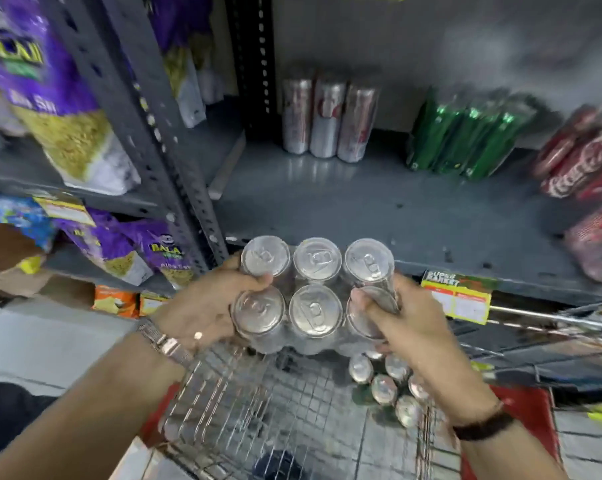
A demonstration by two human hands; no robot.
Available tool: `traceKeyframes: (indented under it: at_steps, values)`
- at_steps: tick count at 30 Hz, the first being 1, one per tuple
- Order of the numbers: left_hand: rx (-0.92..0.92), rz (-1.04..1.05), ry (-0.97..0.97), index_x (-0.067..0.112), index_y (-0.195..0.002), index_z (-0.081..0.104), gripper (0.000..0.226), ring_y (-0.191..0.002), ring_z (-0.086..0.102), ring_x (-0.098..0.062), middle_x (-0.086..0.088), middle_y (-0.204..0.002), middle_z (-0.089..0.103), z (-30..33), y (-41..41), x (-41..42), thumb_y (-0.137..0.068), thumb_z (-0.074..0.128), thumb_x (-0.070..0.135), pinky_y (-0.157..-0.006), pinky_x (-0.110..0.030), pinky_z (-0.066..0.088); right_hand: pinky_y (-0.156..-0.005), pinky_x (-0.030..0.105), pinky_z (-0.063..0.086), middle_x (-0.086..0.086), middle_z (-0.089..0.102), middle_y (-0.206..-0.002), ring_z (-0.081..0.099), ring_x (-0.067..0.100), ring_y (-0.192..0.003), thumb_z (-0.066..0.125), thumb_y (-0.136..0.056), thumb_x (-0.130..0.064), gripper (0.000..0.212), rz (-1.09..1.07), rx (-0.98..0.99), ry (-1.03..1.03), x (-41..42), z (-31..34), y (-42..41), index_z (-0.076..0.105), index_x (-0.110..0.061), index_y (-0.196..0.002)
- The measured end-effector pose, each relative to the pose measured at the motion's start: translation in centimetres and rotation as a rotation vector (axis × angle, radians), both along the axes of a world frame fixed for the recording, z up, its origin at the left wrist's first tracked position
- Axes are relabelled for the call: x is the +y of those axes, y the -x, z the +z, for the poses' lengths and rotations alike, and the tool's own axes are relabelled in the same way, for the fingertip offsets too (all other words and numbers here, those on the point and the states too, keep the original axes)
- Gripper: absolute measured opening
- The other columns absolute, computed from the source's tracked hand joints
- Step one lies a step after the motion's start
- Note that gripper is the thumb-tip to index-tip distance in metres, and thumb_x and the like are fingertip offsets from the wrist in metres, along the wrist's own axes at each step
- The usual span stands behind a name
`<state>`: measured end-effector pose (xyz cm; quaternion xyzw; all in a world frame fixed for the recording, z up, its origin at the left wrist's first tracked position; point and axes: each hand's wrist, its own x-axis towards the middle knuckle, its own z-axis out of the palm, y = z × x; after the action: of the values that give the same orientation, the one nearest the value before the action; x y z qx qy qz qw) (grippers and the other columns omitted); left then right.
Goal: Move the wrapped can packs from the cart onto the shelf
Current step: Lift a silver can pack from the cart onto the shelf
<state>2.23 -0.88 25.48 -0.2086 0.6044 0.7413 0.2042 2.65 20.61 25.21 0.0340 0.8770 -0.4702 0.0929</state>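
Observation:
I hold a clear-wrapped pack of silver cans point(315, 289) upright, seen from above, just over the front edge of the grey shelf point(379, 209). My left hand point(206, 306) grips its left side and my right hand point(406, 320) grips its right side, thumb over a can top. Below, the wire cart point(258, 403) holds another pack of cans point(389, 386) near its right wall. At the back of the shelf stand a silver can pack point(329, 119), a green can pack point(465, 136) and red can packs point(583, 157).
A perforated grey upright post point(161, 140) separates this shelf from racks of purple snack bags point(50, 95) on the left. A yellow price label point(458, 296) hangs on the shelf's front edge. Another red pack point(597, 244) lies at the shelf's right end.

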Motion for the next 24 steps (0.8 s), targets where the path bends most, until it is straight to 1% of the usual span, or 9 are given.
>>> traceKeyframes:
  at_steps: [2, 4, 7, 10, 12, 15, 18, 21, 24]
  values:
    - [0.050, -0.010, -0.010, 0.014, -0.087, 0.059, 0.019, -0.044, 0.064, -0.011, 0.000, -0.054, 0.069, 2.8, 1.1, 0.0, -0.083, 0.049, -0.002, -0.049, -0.028, 0.054, -0.079, 0.057, 0.053, 0.017, 0.067, -0.097, 0.063, 0.038, -0.095, 0.065, -0.075, -0.038, 0.036, -0.005, 0.043, -0.002, 0.1, 2.9, 1.2, 0.059, -0.012, -0.098]
    - [0.099, -0.072, -0.020, 0.013, -0.087, 0.059, 0.017, -0.046, 0.063, -0.012, -0.001, -0.054, 0.068, 5.5, 2.6, -0.2, -0.085, 0.047, 0.001, -0.052, -0.030, 0.053, -0.073, 0.055, 0.056, 0.017, 0.068, -0.094, 0.065, 0.037, -0.089, 0.066, -0.074, -0.039, 0.034, -0.013, 0.084, 0.009, 0.0, 5.5, 3.0, 0.061, -0.012, -0.094]
    - [0.110, -0.127, 0.009, 0.016, -0.102, 0.050, 0.017, -0.057, 0.063, -0.019, -0.007, -0.076, 0.060, 8.3, 5.9, -0.7, -0.088, 0.043, 0.008, -0.069, -0.044, 0.047, -0.054, 0.046, 0.060, 0.010, 0.066, -0.084, 0.066, 0.026, -0.069, 0.068, -0.076, -0.033, 0.020, -0.030, 0.066, 0.098, -0.4, 8.3, 7.1, 0.064, -0.014, -0.084]
    - [0.010, -0.087, 0.049, 0.013, -0.101, 0.050, 0.015, -0.089, 0.057, -0.032, -0.009, -0.092, 0.057, 9.3, 9.8, -1.0, -0.092, 0.038, 0.012, -0.093, -0.067, 0.030, -0.061, 0.050, 0.059, 0.016, 0.067, -0.091, 0.067, 0.031, -0.078, 0.067, -0.078, -0.027, 0.019, -0.022, 0.050, 0.141, -1.4, 9.2, 12.0, 0.065, -0.011, -0.088]
    - [-0.048, -0.044, 0.061, 0.011, -0.111, 0.048, 0.021, -0.116, 0.044, -0.039, -0.014, -0.122, 0.053, 9.2, 12.4, -1.3, -0.092, 0.039, 0.013, -0.098, -0.069, 0.022, -0.062, 0.047, 0.059, 0.017, 0.067, -0.096, 0.067, 0.032, -0.084, 0.067, -0.078, -0.028, 0.022, -0.017, 0.032, 0.136, -2.2, 9.1, 15.0, 0.064, -0.010, -0.091]
    - [-0.101, -0.002, 0.039, 0.012, -0.111, 0.042, 0.021, -0.127, 0.030, -0.046, -0.018, -0.143, 0.035, 8.5, 15.5, -1.8, -0.090, 0.043, 0.011, -0.099, -0.067, 0.022, -0.056, 0.041, 0.058, 0.015, 0.066, -0.100, 0.065, 0.029, -0.086, 0.067, -0.079, -0.028, 0.022, 0.011, -0.034, 0.156, -3.1, 8.0, 18.5, 0.061, -0.012, -0.093]
    - [-0.117, 0.004, 0.073, 0.013, -0.112, 0.044, 0.025, -0.125, 0.031, -0.046, -0.016, -0.141, 0.037, 7.5, 17.7, -2.4, -0.087, 0.046, 0.009, -0.098, -0.068, 0.022, -0.050, 0.035, 0.056, 0.015, 0.064, -0.110, 0.063, 0.031, -0.096, 0.067, -0.079, -0.029, 0.033, -0.003, -0.087, 0.149, -3.8, 6.6, 20.7, 0.059, -0.009, -0.105]
    - [-0.127, -0.038, 0.081, 0.014, -0.091, 0.050, 0.008, -0.123, 0.036, -0.044, -0.014, -0.128, 0.047, 7.2, 18.5, -2.4, -0.088, 0.044, 0.017, -0.100, -0.068, 0.022, -0.043, 0.029, 0.056, 0.012, 0.062, -0.113, 0.061, 0.030, -0.100, 0.067, -0.079, -0.032, 0.041, -0.018, -0.084, 0.110, -4.0, 6.0, 22.1, 0.056, -0.008, -0.111]
    - [-0.065, -0.011, 0.137, 0.018, -0.078, 0.051, 0.016, -0.100, 0.052, -0.032, -0.010, -0.097, 0.057, 7.0, 17.6, -1.9, -0.089, 0.043, 0.028, -0.089, -0.054, 0.039, -0.057, 0.033, 0.056, 0.009, 0.059, -0.121, 0.059, 0.027, -0.107, 0.063, -0.081, -0.036, 0.043, 0.014, -0.096, 0.134, -3.8, 5.9, 21.8, 0.054, -0.013, -0.116]
